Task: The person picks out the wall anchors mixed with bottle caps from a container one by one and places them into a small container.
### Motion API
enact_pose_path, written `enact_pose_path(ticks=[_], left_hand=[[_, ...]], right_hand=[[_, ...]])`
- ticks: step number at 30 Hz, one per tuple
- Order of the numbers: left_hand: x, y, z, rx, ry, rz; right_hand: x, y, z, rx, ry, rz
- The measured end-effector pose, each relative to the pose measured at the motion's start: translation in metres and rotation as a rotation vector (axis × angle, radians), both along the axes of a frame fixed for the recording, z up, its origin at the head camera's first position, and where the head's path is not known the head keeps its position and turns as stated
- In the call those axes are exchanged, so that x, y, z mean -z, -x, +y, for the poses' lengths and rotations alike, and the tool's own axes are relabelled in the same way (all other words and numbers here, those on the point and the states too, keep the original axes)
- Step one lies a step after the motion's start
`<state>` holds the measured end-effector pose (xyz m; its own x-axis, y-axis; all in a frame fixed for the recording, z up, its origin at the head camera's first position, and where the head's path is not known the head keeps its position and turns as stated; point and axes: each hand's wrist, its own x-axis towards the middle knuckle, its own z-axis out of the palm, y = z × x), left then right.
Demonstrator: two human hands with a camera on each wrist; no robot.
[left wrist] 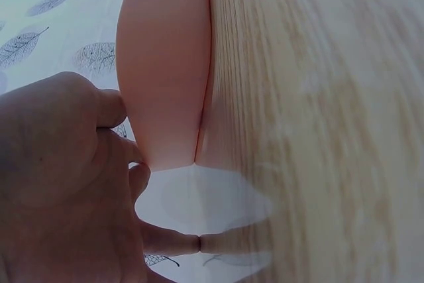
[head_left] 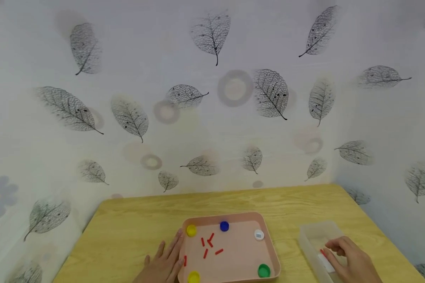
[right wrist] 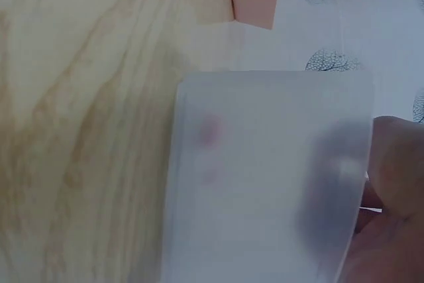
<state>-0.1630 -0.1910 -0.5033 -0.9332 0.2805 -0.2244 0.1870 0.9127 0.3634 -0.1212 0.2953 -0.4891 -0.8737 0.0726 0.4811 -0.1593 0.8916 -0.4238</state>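
A pink tray (head_left: 233, 251) holds several short red sticks (head_left: 219, 251) and round caps: two yellow, one blue (head_left: 224, 226), one white (head_left: 259, 235) and one green (head_left: 263, 271). With spread fingers, my left hand (head_left: 162, 259) touches the tray's left side; the left wrist view shows its fingers along the outer wall (left wrist: 162, 64). My right hand (head_left: 352, 259) reaches into a translucent box (head_left: 306, 236), fingers bent. A red stick (head_left: 323, 252) shows beside the thumb tip, above a white piece (head_left: 326, 263); whether it is pinched is unclear. The box wall (right wrist: 265, 164) blurs the fingers in the right wrist view.
Both containers stand on a wood-grain table (head_left: 127, 224), the box to the right of the tray. A leaf-patterned wall (head_left: 212, 118) rises behind the table and continues along its sides.
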Motion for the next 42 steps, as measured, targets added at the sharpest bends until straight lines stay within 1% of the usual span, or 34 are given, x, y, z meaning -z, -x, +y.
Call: enact_pose_path(ticks=[5, 8, 13, 16, 18, 23, 26, 35, 39, 42], left_hand=[[-0.003, 0.000, 0.000, 0.007, -0.007, 0.006], [-0.004, 0.000, 0.001, 0.004, 0.003, 0.011], [-0.002, -0.001, 0.000, 0.011, -0.014, 0.012], [-0.001, -0.001, 0.000, 0.014, -0.025, 0.020], [0.000, -0.002, 0.000, 0.011, -0.022, 0.025], [0.001, -0.002, 0.000, 0.015, -0.018, 0.034], [0.000, -0.002, 0.000, 0.017, -0.017, 0.030], [0.001, -0.002, 0.004, 0.025, 0.017, 0.003], [0.000, -0.003, 0.007, 0.007, 0.015, 0.006], [-0.001, -0.005, 0.009, -0.003, 0.015, 0.013]], right_hand=[[-0.007, 0.000, -0.003, -0.031, 0.012, 0.039], [-0.014, 0.000, -0.008, -0.062, 0.041, 0.033], [-0.024, 0.002, -0.022, -0.134, 0.067, 0.040], [-0.025, 0.004, -0.031, -0.183, 0.074, 0.078], [-0.026, 0.006, -0.037, -0.191, 0.079, 0.072], [-0.026, 0.010, -0.053, -0.204, 0.094, 0.028], [-0.026, 0.014, -0.063, -0.232, 0.108, 0.019], [-0.020, 0.026, -0.091, -0.365, 0.139, 0.065], [-0.017, 0.033, -0.100, -0.437, 0.150, 0.106], [-0.015, 0.037, -0.108, -0.471, 0.185, 0.103]])
